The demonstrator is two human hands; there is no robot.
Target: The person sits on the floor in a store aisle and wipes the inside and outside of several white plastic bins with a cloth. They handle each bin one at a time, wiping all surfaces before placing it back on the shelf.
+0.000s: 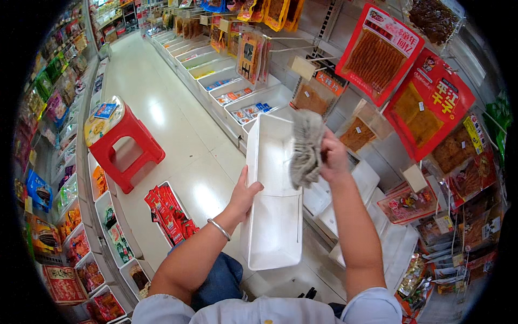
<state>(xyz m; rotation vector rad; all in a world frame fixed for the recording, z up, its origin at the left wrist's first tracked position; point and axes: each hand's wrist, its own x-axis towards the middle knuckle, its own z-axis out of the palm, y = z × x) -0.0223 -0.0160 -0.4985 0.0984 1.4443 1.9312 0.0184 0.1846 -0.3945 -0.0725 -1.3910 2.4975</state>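
Observation:
A long white plastic bin (277, 231), with a low divider across its middle, is held up in front of me over the aisle floor. My left hand (244, 195) grips its left wall, thumb over the rim and fingers beneath. In my right hand (335, 156) is a crumpled grey cloth (306, 150), slightly blurred, at the bin's right rim near the far end. The inside of the bin holds no goods. Whether the cloth touches the wall cannot be told.
A red plastic stool (131, 150) with a patterned seat stands at the left. Near it on the floor lies a white bin of red packets (168, 212). Shelf bins (247, 109) line the right side, below hanging snack packs (380, 56). White bins (364, 182) sit right of me.

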